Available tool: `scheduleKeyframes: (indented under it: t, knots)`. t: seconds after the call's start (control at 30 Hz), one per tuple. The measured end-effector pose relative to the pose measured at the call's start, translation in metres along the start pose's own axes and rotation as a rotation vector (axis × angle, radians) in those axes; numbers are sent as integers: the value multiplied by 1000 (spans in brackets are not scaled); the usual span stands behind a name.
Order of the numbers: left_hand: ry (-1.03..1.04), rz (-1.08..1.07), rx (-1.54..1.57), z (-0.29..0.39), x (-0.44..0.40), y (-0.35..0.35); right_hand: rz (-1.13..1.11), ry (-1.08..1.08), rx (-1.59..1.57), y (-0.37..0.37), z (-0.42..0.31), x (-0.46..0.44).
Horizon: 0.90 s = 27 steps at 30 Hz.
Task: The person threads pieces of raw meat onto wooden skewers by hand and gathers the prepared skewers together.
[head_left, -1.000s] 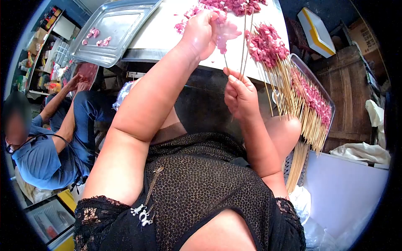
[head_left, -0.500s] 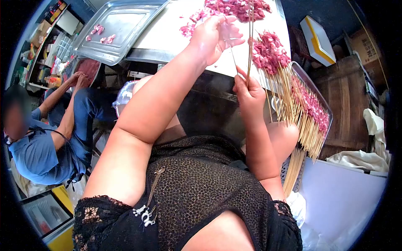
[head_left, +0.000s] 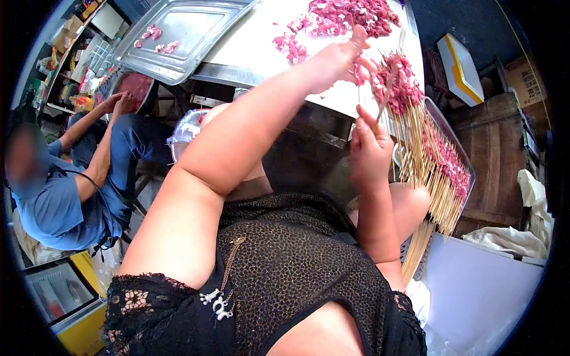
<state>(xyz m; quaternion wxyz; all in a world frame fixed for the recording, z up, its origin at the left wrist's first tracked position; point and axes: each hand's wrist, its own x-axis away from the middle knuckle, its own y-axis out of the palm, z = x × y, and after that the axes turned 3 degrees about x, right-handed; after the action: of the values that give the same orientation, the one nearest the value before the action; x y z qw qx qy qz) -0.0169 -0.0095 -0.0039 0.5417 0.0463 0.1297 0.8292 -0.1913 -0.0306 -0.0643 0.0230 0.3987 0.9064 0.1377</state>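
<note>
My left hand [head_left: 341,65] reaches over the white tabletop, its fingers bent around a small piece of raw meat [head_left: 358,72] at the top of a thin skewer. Just below it, my right hand [head_left: 371,148] is closed on bamboo skewers [head_left: 389,89], which lean to the right and are blurred by motion. A heap of diced meat [head_left: 347,18] lies beyond my left hand. To the right of my hands, several finished meat skewers [head_left: 404,83] rest with their meat on the table edge and their sticks pointing toward me.
A metal tray [head_left: 184,41] with a few meat pieces sits at the left of the white table [head_left: 237,53]. More skewers fill a tray [head_left: 469,172] at right. Bare sticks [head_left: 417,249] lie beside my leg. Another person [head_left: 59,196] sits at left, hands over a meat container [head_left: 133,89].
My left hand has gone from spread fingers to bent around meat at the skewer's top. The skewers in my right hand have tipped rightward. The whole view has shifted slightly.
</note>
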Motion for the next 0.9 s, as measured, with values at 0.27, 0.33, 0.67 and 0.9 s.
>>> scheduleKeyframes:
  t: [0.27,0.33,0.67,0.9]
  knots:
    - [-140,367,-1156,24,-15,-106,15,-33,-34,-11,-1,-4]
    - [-132,252,-1291,18,-15,-104,-17,1,-32,-6,-3,-2]
    - [-64,238,-467,25,-12,-118,-31,51,-48,-3,-4,0]
    - [-30,243,-225,24,-7,-118,-46,16,-48,-2,3,-2]
